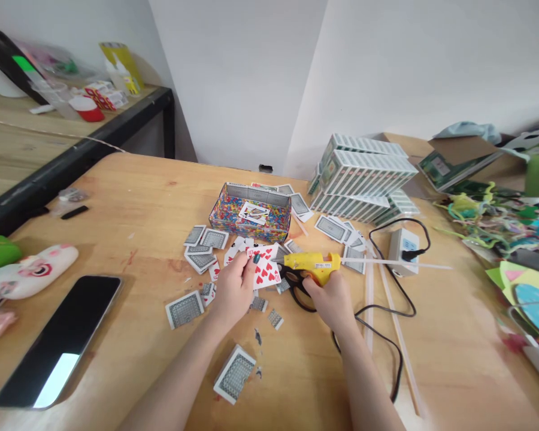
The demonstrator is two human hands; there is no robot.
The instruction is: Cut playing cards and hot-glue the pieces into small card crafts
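My left hand (pixel 237 284) pinches a ten of hearts playing card (pixel 266 268) between thumb and fingers, its face turned up. In my right hand (pixel 330 298) is a yellow hot glue gun (pixel 313 263), gripped by the handle. Its nozzle points left and meets or nearly meets the card's right edge. A clear glue stick (pixel 399 262) sticks out of the gun's back. Behind the card stands an open box (pixel 250 230) with a colourful speckled pattern and a picture card (pixel 254 212). Black-handled scissors (pixel 300 292) lie partly hidden under the gun.
Loose playing cards (pixel 200 260) and cut pieces surround the box. A card stack (pixel 235 373) lies in front. Striped card packs (pixel 363 173) are piled at the back right. A black cable (pixel 406 299) runs to a white power strip (pixel 402 248). A phone (pixel 63 341) lies at left.
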